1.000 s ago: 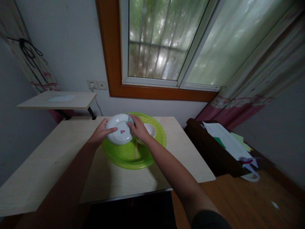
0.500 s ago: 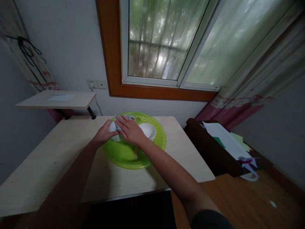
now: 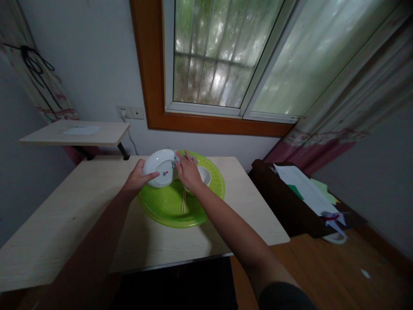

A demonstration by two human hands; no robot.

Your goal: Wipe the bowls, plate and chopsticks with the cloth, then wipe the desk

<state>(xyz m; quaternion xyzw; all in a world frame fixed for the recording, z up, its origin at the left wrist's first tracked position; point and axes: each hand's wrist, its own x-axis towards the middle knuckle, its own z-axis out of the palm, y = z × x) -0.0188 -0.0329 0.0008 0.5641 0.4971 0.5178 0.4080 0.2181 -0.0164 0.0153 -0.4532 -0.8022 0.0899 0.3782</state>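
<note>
My left hand [image 3: 134, 177] grips a round white ceramic plate [image 3: 161, 172] by its rim, tilted above a round green plastic tray [image 3: 171, 223] on the pale wooden table [image 3: 251, 202], likely so its face stays reachable. My right hand [image 3: 189, 171] presses a grey cloth [image 3: 177, 159] at the plate's far edge, fingers spread. A white bowl [image 3: 205, 175] and wooden chopsticks [image 3: 183, 202] rest in the tray, apparently kept close by.

Left hand [image 3: 135, 178] gripping white plate [image 3: 158, 170] by rim, thumb on face. Right hand [image 3: 189, 172] at plate's opposite edge, with grey cloth [image 3: 177, 158]. White bowl [image 3: 205, 175] partly behind right hand. Chopsticks [image 3: 183, 202] below hands, in green basket [image 3: 167, 215].
</note>
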